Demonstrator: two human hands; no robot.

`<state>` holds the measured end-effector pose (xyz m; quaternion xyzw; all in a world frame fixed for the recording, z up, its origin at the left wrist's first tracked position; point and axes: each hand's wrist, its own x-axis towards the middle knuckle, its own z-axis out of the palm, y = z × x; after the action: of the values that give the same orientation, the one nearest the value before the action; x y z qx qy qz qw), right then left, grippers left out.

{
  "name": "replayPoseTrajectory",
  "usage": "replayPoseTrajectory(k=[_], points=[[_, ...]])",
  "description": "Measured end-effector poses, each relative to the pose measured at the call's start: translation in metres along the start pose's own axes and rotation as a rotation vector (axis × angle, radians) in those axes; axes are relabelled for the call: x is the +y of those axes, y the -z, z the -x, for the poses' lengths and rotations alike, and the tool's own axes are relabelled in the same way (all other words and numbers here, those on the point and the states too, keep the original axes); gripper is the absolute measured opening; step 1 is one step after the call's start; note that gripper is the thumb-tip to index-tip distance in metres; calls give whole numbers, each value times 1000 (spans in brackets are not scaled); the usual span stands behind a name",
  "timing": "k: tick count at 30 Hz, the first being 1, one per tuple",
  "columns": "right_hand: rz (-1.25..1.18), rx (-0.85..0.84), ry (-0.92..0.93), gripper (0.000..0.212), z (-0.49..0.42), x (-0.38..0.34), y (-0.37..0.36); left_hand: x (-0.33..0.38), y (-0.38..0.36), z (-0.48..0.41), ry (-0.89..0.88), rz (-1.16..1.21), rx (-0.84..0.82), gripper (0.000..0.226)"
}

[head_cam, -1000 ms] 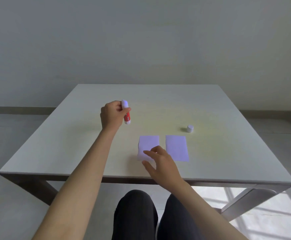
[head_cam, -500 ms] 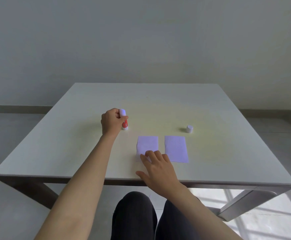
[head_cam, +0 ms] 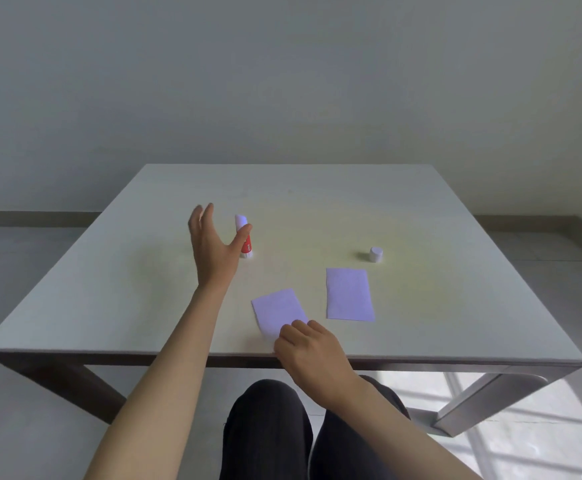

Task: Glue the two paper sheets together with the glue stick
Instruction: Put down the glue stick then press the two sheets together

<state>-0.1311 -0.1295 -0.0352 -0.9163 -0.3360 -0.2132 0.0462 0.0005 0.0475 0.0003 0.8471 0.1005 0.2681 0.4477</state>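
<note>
The red and white glue stick (head_cam: 244, 239) stands upright and uncapped on the table. My left hand (head_cam: 213, 247) is just left of it, fingers spread, thumb in front of the stick, not gripping it. Its white cap (head_cam: 375, 254) sits apart at the right. Two pale purple paper sheets lie near the front edge: the left sheet (head_cam: 277, 310) is turned askew, and my right hand (head_cam: 312, 355) pinches its near corner. The right sheet (head_cam: 349, 294) lies flat and untouched.
The white table (head_cam: 109, 289) has its front edge right under my right hand. My dark-trousered legs (head_cam: 268, 431) are below the table. A plain wall stands behind, with floor on both sides.
My left hand set the glue stick upright on the table and let go, fingers spreading. My right hand took hold of the left sheet's near corner and turned it askew.
</note>
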Motion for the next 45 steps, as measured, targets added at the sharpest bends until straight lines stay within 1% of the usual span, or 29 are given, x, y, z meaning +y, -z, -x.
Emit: replayPoseTrajectory(k=[1, 3, 4, 5, 6, 8, 9, 10, 11, 13, 16, 19, 22, 24, 27, 29, 31, 34, 38, 41, 45], points=[[-52, 37, -45, 27, 0, 2, 1, 2, 4, 8, -32, 40, 67, 64], [-244, 168, -240, 19, -2, 11, 7, 7, 13, 27, -41, 126, 148, 40], [-352, 232, -357, 14, -5, 18, 14, 10, 17, 37, -9, 165, 146, 27], [-444, 308, -458, 10, -8, 26, 22, 11, 20, 48, 42, 188, 108, 18], [-508, 400, -541, 10, -11, 37, 29, 12, 22, 58, 112, 201, 32, 14], [-645, 570, -711, 12, -15, 56, 42, 17, 20, 79, 276, 278, -217, 12], [-739, 622, -803, 12, -16, 63, 46, 22, 18, 88, 347, 337, -344, 13], [-835, 653, -888, 11, -16, 69, 48, 27, 15, 96, 390, 392, -437, 15], [-927, 673, -954, 11, -16, 73, 48, 33, 11, 101, 406, 433, -492, 15], [-1118, 706, -1045, 11, -13, 75, 46, 46, 5, 107, 407, 481, -523, 12], [-1382, 769, -1141, 12, -6, 75, 45, 63, -5, 111, 393, 490, -516, 10], [-1499, 803, -1187, 11, 0, 75, 42, 73, -14, 116, 355, 481, -513, 11], [-1510, 788, -1190, 8, 4, 75, 40, 78, -20, 116, 347, 489, -479, 13], [-1505, 732, -1176, 5, 7, 79, 41, 80, -24, 113, 344, 479, -451, 16], [-1441, 652, -1161, 5, 12, 91, 46, 79, -30, 104, 271, 390, -441, 21], [-1375, 578, -1160, 6, 15, 103, 49, 79, -34, 97, 207, 304, -481, 23], [-1321, 443, -1143, 10, 17, 113, 50, 78, -39, 93, 157, 226, -525, 22], [-1274, 282, -1141, 6, 20, 120, 48, 75, -45, 88, 117, 154, -581, 19], [-1148, 151, -1170, 15, 27, 121, 37, 67, -49, 84, 85, 52, -651, 13], [-1018, 59, -1168, 18, 29, 119, 28, 59, -50, 83, 67, -48, -697, 14], [-949, 6, -1168, 23, 31, 122, 22, 52, -54, 82, 90, -103, -744, 17]])
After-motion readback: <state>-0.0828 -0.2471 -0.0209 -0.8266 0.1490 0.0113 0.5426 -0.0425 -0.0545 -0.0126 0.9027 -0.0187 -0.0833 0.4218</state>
